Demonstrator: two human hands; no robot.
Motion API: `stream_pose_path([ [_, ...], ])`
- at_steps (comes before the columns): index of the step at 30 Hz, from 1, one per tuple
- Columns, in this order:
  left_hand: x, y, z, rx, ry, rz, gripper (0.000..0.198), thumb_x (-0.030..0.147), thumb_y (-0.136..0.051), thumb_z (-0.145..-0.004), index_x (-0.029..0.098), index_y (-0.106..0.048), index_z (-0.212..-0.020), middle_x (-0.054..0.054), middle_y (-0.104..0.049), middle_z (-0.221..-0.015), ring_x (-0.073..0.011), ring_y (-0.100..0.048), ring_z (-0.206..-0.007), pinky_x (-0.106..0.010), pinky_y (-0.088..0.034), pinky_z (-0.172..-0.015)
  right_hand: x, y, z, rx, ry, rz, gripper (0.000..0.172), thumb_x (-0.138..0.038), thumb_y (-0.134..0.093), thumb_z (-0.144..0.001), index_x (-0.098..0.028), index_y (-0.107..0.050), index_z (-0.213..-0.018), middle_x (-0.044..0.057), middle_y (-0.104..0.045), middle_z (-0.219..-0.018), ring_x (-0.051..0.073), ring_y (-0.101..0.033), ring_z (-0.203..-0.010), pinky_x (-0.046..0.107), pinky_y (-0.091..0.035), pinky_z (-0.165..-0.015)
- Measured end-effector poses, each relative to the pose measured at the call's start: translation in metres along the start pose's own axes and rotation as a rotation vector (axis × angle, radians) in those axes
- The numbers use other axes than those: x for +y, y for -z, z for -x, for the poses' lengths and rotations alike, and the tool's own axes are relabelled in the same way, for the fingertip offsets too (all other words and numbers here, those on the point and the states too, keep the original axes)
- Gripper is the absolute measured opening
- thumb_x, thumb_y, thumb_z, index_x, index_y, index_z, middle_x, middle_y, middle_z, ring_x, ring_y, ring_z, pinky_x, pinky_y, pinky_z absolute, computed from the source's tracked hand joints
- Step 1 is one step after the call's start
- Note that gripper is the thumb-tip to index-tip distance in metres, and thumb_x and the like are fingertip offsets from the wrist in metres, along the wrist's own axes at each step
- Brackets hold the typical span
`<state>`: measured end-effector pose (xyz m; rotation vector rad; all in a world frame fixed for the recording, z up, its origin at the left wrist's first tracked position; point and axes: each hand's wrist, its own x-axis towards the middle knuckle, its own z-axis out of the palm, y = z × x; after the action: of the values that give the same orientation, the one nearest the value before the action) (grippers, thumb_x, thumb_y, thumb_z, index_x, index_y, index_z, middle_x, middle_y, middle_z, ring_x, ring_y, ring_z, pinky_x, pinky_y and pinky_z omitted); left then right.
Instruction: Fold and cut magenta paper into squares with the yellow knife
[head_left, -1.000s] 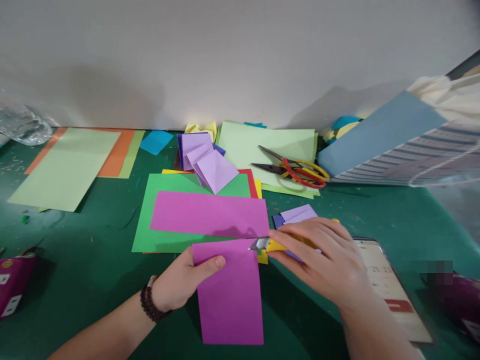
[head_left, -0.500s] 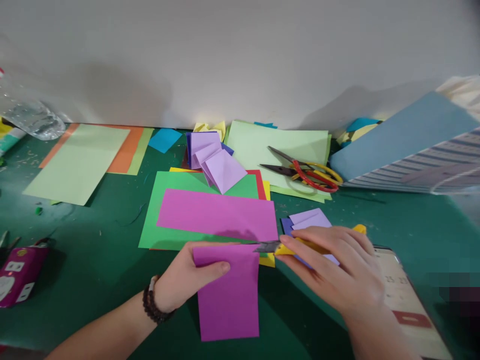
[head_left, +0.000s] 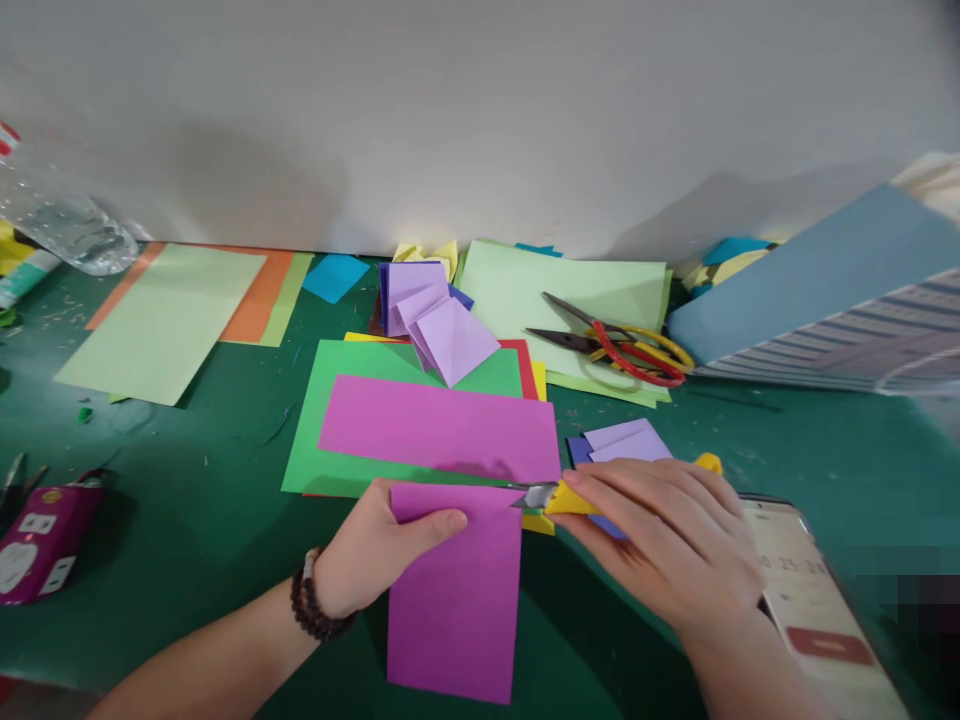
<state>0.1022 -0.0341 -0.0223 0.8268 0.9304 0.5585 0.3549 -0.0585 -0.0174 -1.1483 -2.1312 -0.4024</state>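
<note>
My left hand (head_left: 401, 545) is closed on a folded magenta sheet of paper (head_left: 457, 620), thumb in front and fingers hidden behind. The sheet hangs upright above the table with its upper edge level. My right hand (head_left: 667, 540) is wrapped round a yellow utility knife (head_left: 574, 498). Its grey blade lies at the upper right corner of the sheet, along the top edge; how deep it sits in the paper I cannot tell. Just behind, a magenta strip (head_left: 442, 425) rests on green paper (head_left: 304, 450), with red and yellow sheets underneath.
Folded lilac papers (head_left: 459, 340) lie behind the strip. Red-and-yellow-handled scissors (head_left: 637, 350) rest on pale green sheets (head_left: 510, 280). At right are a blue box (head_left: 802, 270) and a phone (head_left: 802, 570). A clear bottle (head_left: 82, 235) and a magenta case (head_left: 49, 545) stand left.
The lower end of the magenta sheet has swung slightly left and toward me. The knife blade stays at its upper right corner, and both hands keep their hold.
</note>
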Motion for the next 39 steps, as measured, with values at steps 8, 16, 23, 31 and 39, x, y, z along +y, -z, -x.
stream_pose_path([
  [8, 0.003, 0.001, 0.0, 0.021, 0.023, -0.005, 0.027, 0.038, -0.078, -0.076, 0.02, -0.076, -0.097, -0.004, -0.077, -0.097, -0.0236, -0.072, -0.089, -0.031, -0.057, -0.076, 0.002, 0.002, -0.002, -0.01, -0.007, 0.001, 0.028, -0.016, -0.078, -0.075, -0.018, -0.066, -0.1, 0.006, -0.072, -0.086, 0.019, -0.067, -0.077, 0.034, -0.049, -0.074],
  [16, 0.004, 0.002, -0.001, 0.059, 0.077, 0.013, 0.031, 0.04, -0.081, -0.071, 0.019, -0.076, -0.093, -0.005, -0.077, -0.093, -0.0243, -0.073, -0.085, -0.032, -0.058, -0.073, 0.007, 0.004, -0.002, -0.021, 0.011, -0.016, 0.028, -0.016, -0.079, -0.073, -0.016, -0.066, -0.098, 0.007, -0.072, -0.084, 0.02, -0.067, -0.076, 0.034, -0.048, -0.073],
  [23, 0.001, -0.001, 0.0, -0.023, 0.058, -0.02, 0.023, 0.039, -0.077, -0.077, 0.025, -0.077, -0.095, -0.002, -0.077, -0.096, -0.0216, -0.073, -0.088, -0.027, -0.056, -0.074, -0.003, -0.002, -0.003, -0.033, 0.03, -0.063, 0.028, -0.016, -0.078, -0.074, -0.015, -0.065, -0.098, 0.007, -0.072, -0.084, 0.019, -0.067, -0.076, 0.034, -0.048, -0.074],
  [31, 0.002, 0.0, -0.001, -0.019, 0.08, 0.027, 0.027, 0.039, -0.079, -0.075, 0.023, -0.076, -0.097, -0.003, -0.077, -0.096, -0.0214, -0.073, -0.085, -0.027, -0.057, -0.072, 0.002, 0.0, -0.001, -0.036, -0.001, -0.042, 0.028, -0.016, -0.078, -0.074, -0.017, -0.066, -0.1, 0.006, -0.073, -0.086, 0.019, -0.068, -0.078, 0.034, -0.048, -0.075],
  [39, 0.0, 0.0, 0.0, -0.02, 0.097, 0.014, 0.028, 0.04, -0.08, -0.072, 0.023, -0.076, -0.095, -0.005, -0.077, -0.097, -0.0246, -0.072, -0.089, -0.035, -0.057, -0.077, -0.004, -0.002, -0.002, -0.033, 0.001, -0.067, 0.028, -0.017, -0.078, -0.074, -0.016, -0.066, -0.099, 0.006, -0.073, -0.086, 0.019, -0.068, -0.077, 0.034, -0.049, -0.074],
])
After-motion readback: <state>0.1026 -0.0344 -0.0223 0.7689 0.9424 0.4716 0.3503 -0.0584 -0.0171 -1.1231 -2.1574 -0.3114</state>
